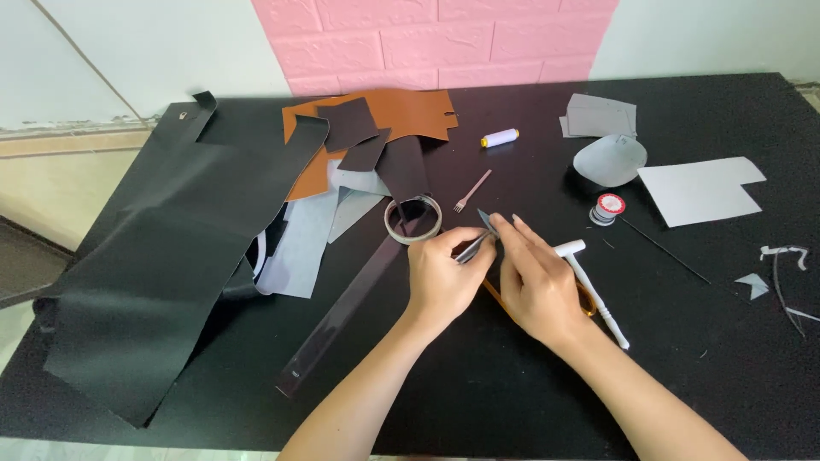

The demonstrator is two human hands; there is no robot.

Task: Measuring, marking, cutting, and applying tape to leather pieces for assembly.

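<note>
from the head camera, the left hand (444,277) and the right hand (538,286) meet over the middle of a matte black table (478,384). the left hand's thumb and forefinger are pinched closed on a slim, dark metal tool (471,248), which slants up toward the right hand. the right hand's fingertips are pressed together on a small dark scrap of leather (485,218) that stands up just above both hands, its pointed corner uppermost; the tool's tip meets the scrap's lower edge. under the right palm lie orange-handled scissors (588,300), mostly hidden. just right of that hand rests a white t-shaped tool (594,286) of smooth plastic. close to the left hand's knuckles sits a clear roll of tape (413,219), and a long glossy dark strip (346,312) runs from it toward the near edge. farther left a wide sheet of black leather (171,256) drapes over the table's side, with tan leather (410,111) and grey paper pieces (303,248) behind it. a small pronged punch (471,191) lies beyond the hands.
</note>
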